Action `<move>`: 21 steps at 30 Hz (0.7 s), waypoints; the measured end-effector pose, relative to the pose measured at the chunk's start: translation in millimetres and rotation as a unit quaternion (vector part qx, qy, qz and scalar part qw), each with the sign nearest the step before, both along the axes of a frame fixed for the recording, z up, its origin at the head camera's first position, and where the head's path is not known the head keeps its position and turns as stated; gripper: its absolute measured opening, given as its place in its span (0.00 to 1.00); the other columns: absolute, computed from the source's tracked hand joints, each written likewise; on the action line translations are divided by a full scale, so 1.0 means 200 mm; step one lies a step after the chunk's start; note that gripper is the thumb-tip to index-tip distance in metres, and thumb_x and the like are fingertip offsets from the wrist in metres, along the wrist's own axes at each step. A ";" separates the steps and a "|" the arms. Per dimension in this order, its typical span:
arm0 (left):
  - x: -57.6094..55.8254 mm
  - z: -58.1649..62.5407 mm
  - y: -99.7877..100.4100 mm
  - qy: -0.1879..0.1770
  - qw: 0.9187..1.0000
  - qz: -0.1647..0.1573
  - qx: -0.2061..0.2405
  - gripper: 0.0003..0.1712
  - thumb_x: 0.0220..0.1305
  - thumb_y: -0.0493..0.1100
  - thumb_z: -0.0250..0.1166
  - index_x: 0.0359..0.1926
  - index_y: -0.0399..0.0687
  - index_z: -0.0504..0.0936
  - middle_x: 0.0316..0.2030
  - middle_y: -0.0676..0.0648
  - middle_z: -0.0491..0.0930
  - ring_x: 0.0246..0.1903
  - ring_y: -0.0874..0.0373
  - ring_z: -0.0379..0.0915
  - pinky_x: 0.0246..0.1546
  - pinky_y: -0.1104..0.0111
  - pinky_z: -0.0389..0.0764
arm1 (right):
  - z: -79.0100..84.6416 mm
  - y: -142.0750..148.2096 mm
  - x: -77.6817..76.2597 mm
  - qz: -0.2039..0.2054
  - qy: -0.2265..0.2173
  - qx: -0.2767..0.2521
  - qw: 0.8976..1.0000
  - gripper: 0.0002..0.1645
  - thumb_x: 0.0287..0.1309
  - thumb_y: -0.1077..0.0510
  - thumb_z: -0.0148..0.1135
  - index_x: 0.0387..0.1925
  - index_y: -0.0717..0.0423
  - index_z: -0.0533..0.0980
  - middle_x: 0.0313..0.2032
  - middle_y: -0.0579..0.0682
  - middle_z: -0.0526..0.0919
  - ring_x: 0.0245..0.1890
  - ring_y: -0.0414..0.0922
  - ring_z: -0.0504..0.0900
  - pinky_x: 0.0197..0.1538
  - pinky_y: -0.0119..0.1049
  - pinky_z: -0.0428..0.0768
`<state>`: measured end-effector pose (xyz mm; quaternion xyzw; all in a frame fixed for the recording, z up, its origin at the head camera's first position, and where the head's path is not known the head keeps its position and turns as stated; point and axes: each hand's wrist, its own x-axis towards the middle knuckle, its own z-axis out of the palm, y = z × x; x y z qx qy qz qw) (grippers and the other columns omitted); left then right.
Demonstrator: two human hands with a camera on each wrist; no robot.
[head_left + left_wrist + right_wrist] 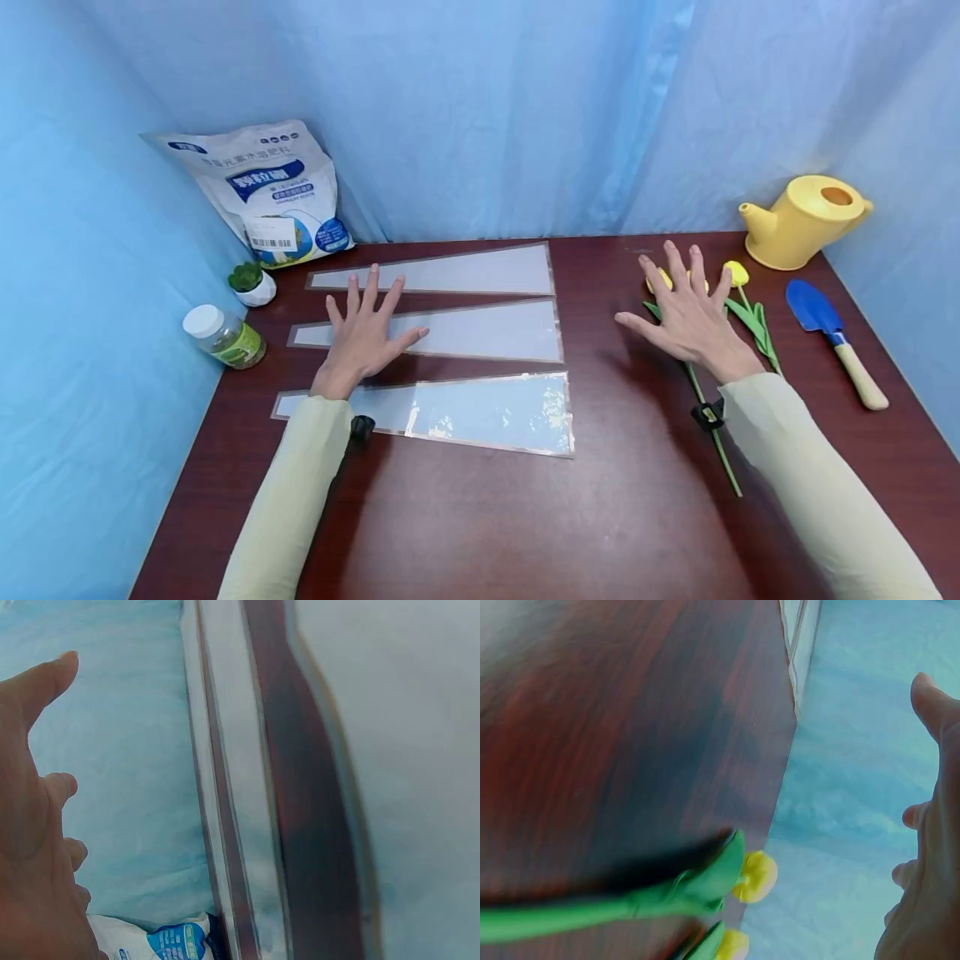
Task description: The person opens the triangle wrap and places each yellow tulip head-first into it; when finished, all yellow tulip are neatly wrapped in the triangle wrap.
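A: Holding anything with the left hand?

B: Nothing at all. Hovers with fingers spread and thumb out, just over the narrow ends of three tapered white panels.

A: Lying where, exactly?

B: Flat on the dark wood-grain table, one beyond another with gaps between, wide ends to the right. Catch bright reflections on the nearest of the three.

A: And with the right hand?

B: Grasps nothing either. Hangs with fingers fanned above the yellow tulips, hiding part of their blossoms and stems from the head view.

A: And round about?

B: Right of the tulips, find a blue trowel; beyond it, a yellow watering can. On the far left, see a white-lidded jar, a small potted succulent and a printed bag by the blue curtain.
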<state>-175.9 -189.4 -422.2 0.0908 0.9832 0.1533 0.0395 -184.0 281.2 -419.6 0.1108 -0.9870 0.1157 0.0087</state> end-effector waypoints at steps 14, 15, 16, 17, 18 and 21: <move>-0.13 0.04 0.10 -0.016 1.000 -0.003 0.018 0.55 0.62 0.79 0.49 0.80 0.68 0.36 0.81 0.46 0.24 0.79 0.39 0.14 0.70 0.27 0.29 | 0.00 -0.19 -0.15 0.026 -0.018 -0.013 0.999 0.60 0.60 0.20 0.46 0.80 0.46 0.44 0.81 0.57 0.32 0.79 0.65 0.27 0.70 0.77 0.27; -0.14 0.03 0.11 -0.019 1.000 -0.003 0.021 0.55 0.62 0.78 0.50 0.80 0.68 0.36 0.81 0.46 0.24 0.79 0.39 0.14 0.70 0.28 0.29 | 0.00 -0.21 -0.16 0.026 -0.019 -0.014 0.999 0.60 0.60 0.20 0.46 0.80 0.46 0.43 0.81 0.58 0.32 0.79 0.65 0.27 0.70 0.77 0.27; -0.14 0.03 0.11 -0.020 1.000 -0.004 0.022 0.55 0.62 0.78 0.50 0.80 0.67 0.37 0.81 0.46 0.24 0.79 0.39 0.14 0.70 0.28 0.29 | 0.00 -0.22 -0.17 0.027 -0.021 -0.016 0.999 0.60 0.60 0.20 0.46 0.80 0.46 0.43 0.81 0.57 0.32 0.79 0.65 0.28 0.70 0.77 0.28; -0.15 0.02 0.12 -0.021 0.999 -0.005 0.024 0.55 0.63 0.78 0.50 0.80 0.67 0.37 0.81 0.46 0.24 0.79 0.39 0.14 0.70 0.28 0.29 | -0.01 -0.23 -0.18 0.027 -0.023 -0.017 0.999 0.60 0.60 0.20 0.46 0.80 0.47 0.43 0.81 0.58 0.32 0.79 0.65 0.28 0.70 0.77 0.28; -0.16 0.02 0.13 -0.022 0.999 -0.005 0.024 0.55 0.63 0.77 0.50 0.80 0.66 0.37 0.81 0.46 0.24 0.79 0.39 0.15 0.70 0.28 0.29 | -0.01 -0.24 -0.19 0.028 -0.024 -0.018 0.999 0.59 0.60 0.20 0.46 0.80 0.47 0.43 0.81 0.58 0.32 0.79 0.66 0.29 0.70 0.77 0.28; -0.17 0.01 0.16 -0.027 0.999 -0.007 0.029 0.54 0.63 0.76 0.51 0.81 0.66 0.38 0.81 0.45 0.25 0.79 0.39 0.15 0.71 0.28 0.29 | -0.02 -0.26 -0.21 0.026 -0.028 -0.015 0.999 0.59 0.61 0.20 0.45 0.80 0.47 0.43 0.81 0.59 0.34 0.79 0.66 0.30 0.70 0.77 0.30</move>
